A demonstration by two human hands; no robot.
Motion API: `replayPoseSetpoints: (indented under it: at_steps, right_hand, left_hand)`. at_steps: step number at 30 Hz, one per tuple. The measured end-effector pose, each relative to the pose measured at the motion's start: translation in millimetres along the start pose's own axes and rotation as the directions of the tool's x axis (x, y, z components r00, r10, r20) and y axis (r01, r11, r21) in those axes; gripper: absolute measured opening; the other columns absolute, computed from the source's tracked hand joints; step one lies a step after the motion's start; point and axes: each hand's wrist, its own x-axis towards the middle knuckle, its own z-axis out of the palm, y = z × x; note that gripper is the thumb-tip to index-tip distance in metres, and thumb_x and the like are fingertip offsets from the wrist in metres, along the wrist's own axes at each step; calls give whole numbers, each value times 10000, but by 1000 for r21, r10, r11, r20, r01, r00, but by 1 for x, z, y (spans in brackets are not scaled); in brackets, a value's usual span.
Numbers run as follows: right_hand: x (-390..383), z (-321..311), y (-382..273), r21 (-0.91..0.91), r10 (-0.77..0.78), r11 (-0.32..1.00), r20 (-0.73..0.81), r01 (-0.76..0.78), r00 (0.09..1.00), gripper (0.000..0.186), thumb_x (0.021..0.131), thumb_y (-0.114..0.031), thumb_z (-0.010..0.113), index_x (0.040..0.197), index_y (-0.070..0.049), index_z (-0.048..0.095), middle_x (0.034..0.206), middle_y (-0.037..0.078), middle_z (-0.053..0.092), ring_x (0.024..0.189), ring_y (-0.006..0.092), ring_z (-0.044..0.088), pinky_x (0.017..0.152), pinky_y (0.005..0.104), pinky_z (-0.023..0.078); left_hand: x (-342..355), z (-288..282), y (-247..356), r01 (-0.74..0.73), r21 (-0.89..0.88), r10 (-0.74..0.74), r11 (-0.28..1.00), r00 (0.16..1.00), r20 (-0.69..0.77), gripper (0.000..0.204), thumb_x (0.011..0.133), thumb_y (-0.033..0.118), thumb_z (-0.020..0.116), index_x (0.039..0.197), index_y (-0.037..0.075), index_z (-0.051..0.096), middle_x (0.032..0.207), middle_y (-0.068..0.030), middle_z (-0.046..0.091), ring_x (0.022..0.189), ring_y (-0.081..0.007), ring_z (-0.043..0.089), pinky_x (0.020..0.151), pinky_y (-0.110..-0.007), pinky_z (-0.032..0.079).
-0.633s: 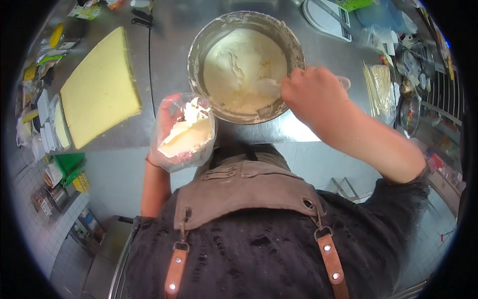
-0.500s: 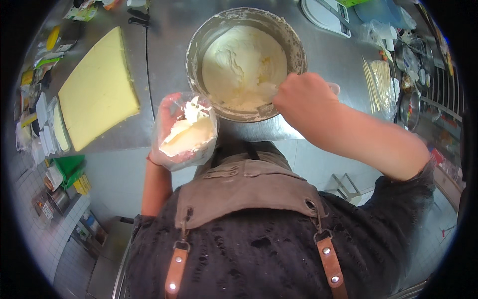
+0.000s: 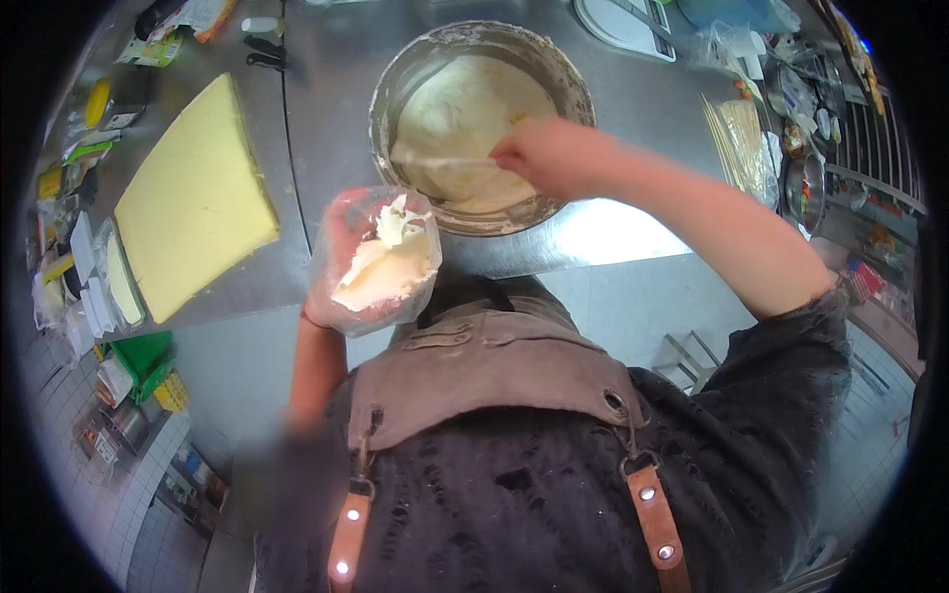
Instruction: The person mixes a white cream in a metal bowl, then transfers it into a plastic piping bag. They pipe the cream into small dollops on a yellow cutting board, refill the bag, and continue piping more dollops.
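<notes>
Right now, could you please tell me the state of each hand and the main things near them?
Left hand: holding the bag
Right hand: gripping the scraper over the bowl
Bag: open, cream inside
Scraper: held, its blade blurred
Bowl: upright, uncovered, smeared inside
Mixture: partly filling the bowl
Yellow slab: lying flat, uncovered

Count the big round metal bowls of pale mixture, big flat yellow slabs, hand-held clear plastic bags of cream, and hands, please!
Big round metal bowl: 1
Big flat yellow slab: 1
Hand-held clear plastic bag: 1
Hands: 2 (left hand, right hand)
Total: 5
</notes>
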Motion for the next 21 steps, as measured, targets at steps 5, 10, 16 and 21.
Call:
replayPoseSetpoints:
  at_steps: [5, 10, 16, 21]
  right_hand:
    - [-19, -39, 10, -426, -35, 903, -207, -58, 978, 238, 971, -225, 579, 1156, -132, 697, 984, 97, 720, 924, 306, 700, 737, 423, 563]
    - [4, -42, 21, -747, -224, 663, -251, -41, 942, 204, 854, -141, 630, 1049, -140, 692, 823, 53, 666, 866, 249, 704, 692, 399, 555]
    - [77, -16, 38, -800, -530, 563, -155, 209, 834, 76, 784, -151, 676, 858, -145, 688, 804, 36, 654, 835, 234, 689, 778, 371, 519]
    - [91, -10, 51, -677, -447, 691, -124, 254, 886, 78, 808, -172, 697, 835, -161, 770, 870, 14, 744, 896, 270, 678, 714, 389, 569]
  left_hand:
    - [-14, 9, 6, -280, 139, 238, 950, 936, 259, 1192, 672, 203, 899, 1524, 104, 72, 1466, -199, 423, 1305, -307, 493, 1081, -431, 435]
    - [-21, 9, 15, -288, 111, 248, 951, 927, 282, 1176, 688, 192, 886, 1527, 110, 65, 1454, -189, 431, 1306, -292, 485, 1082, -423, 426]
    - [-11, 13, 13, -284, 222, 219, 933, 936, 277, 1190, 668, 201, 902, 1518, 129, 71, 1436, -170, 438, 1299, -276, 475, 1083, -423, 424]
    - [-11, 16, 6, -301, 265, 251, 916, 946, 205, 1193, 624, 234, 928, 1507, 119, 133, 1431, -185, 452, 1287, -291, 504, 1069, -429, 460]
